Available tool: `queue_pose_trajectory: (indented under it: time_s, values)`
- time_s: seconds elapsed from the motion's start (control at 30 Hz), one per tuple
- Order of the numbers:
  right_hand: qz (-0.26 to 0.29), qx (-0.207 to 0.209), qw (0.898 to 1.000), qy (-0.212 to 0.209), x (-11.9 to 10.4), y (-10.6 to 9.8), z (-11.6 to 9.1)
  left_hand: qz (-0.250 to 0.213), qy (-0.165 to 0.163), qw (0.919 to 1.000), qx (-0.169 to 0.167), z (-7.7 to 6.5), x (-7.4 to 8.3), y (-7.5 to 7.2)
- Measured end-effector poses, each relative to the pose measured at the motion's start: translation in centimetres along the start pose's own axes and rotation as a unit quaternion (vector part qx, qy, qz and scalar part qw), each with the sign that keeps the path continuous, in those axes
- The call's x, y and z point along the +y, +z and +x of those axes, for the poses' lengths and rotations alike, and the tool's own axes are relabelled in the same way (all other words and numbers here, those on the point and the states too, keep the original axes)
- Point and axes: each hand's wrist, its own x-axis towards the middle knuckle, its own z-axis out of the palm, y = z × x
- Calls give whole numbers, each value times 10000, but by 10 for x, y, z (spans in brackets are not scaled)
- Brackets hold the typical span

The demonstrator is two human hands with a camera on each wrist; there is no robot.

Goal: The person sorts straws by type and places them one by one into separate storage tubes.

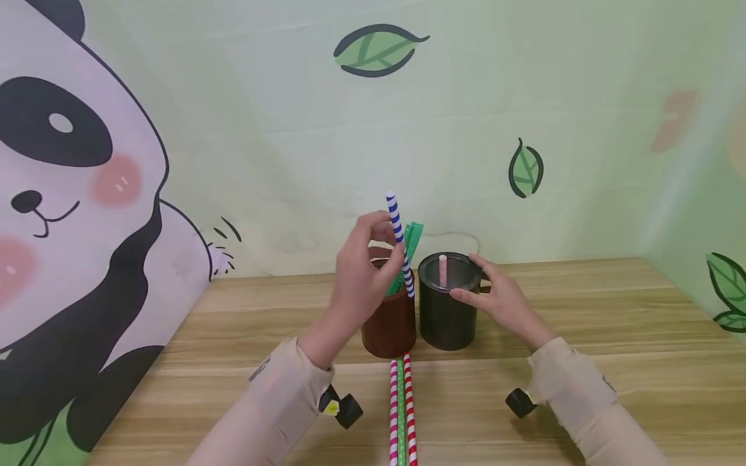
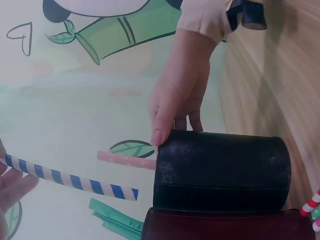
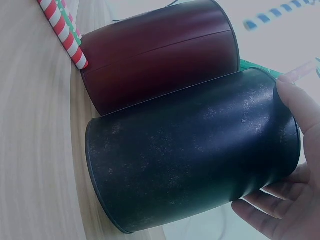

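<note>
My left hand (image 1: 364, 272) pinches a blue-and-white striped paper straw (image 1: 394, 217) between thumb and fingers. The straw stands nearly upright, and its lower end is in front of the dark red-brown cylindrical holder (image 1: 389, 330). Green wrapped strips (image 1: 415, 238) stick out of that holder. Beside it on the right is a black cylindrical holder (image 1: 445, 323), with a pink straw (image 1: 443, 272) standing inside. My right hand (image 1: 507, 301) grips the black holder near its rim; in the right wrist view, thumb and fingers lie around the black holder (image 3: 195, 155).
Pink-and-white (image 1: 393, 414), green dotted (image 1: 401, 414) and red-and-white (image 1: 410, 414) straws lie side by side on the wooden table (image 1: 262, 336), in front of the red-brown holder. A printed cloth backdrop (image 1: 280, 129) rises behind the table.
</note>
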Motion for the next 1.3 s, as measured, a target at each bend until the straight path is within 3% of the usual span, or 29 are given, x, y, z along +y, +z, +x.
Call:
queue_pose_trajectory:
  time_s: [0.2,0.43,0.8,1.1,1.3]
  values:
    - [15,31,10000,-66,1,1,1,-70,227,9994,243,10,-7,10]
    - [140,32,9998,-123,2,1,2,-232,170,9994,178,14,-15,27]
    - [195,-2,9998,-95,1,1,1,72,417,9990,-136,5,-27,53]
    - [149,-15,9998,-99,-1,-1,-2,151,301,9984,-452,-6,-29,68]
    - [153,-31,9998,-114,-1,-2,-1,442,506,9960,-588,-13,-33,80]
